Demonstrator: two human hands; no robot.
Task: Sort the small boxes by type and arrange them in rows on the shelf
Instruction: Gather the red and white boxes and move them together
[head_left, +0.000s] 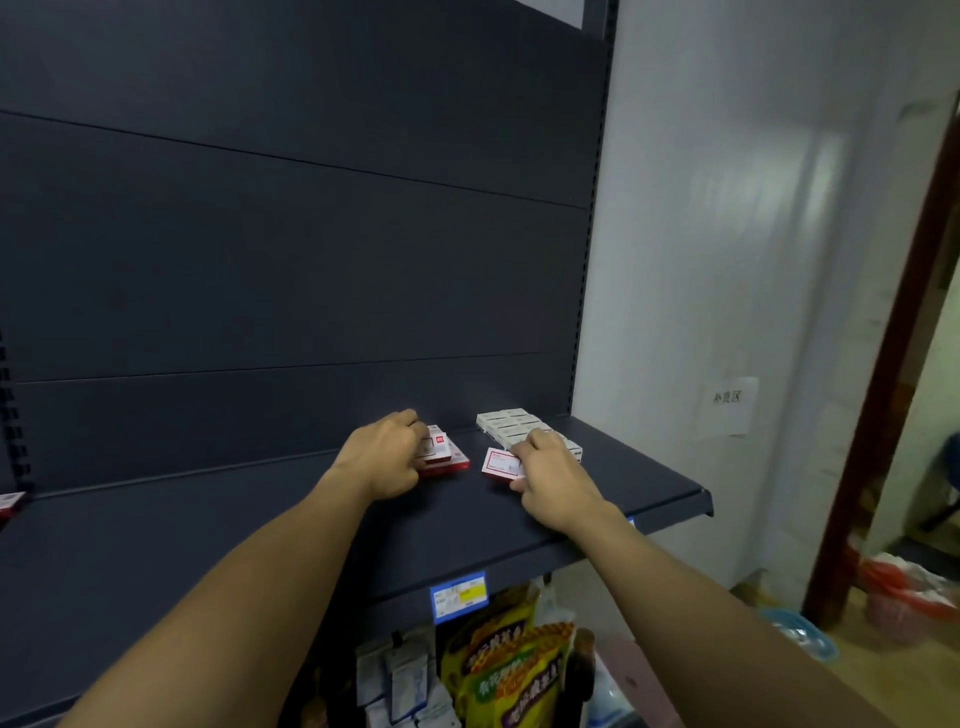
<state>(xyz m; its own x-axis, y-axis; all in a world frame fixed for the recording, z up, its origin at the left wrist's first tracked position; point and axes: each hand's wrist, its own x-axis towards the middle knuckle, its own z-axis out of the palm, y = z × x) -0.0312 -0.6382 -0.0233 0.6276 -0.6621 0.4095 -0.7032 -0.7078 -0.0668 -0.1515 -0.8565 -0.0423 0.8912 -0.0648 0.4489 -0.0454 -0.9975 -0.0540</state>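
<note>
While the left hand (387, 457) grips flat red-and-white cardboard boxes (444, 457), right hand (550, 480) fingers pinch a red-bordered box (501, 464) on the matte shelf (260, 519).

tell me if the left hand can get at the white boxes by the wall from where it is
Probably not directly: the left hand grips the red boxes, and the right hand, pinching a red-bordered box, lies between it and the white boxes.

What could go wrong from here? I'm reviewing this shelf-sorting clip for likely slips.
1. The red boxes under the left hand lie in a loose, uneven stack; a nudge could topple it.
2. The right hand pinches a red-bordered box close beside the white boxes; sliding it back might knock that row askew or mix types.
</note>
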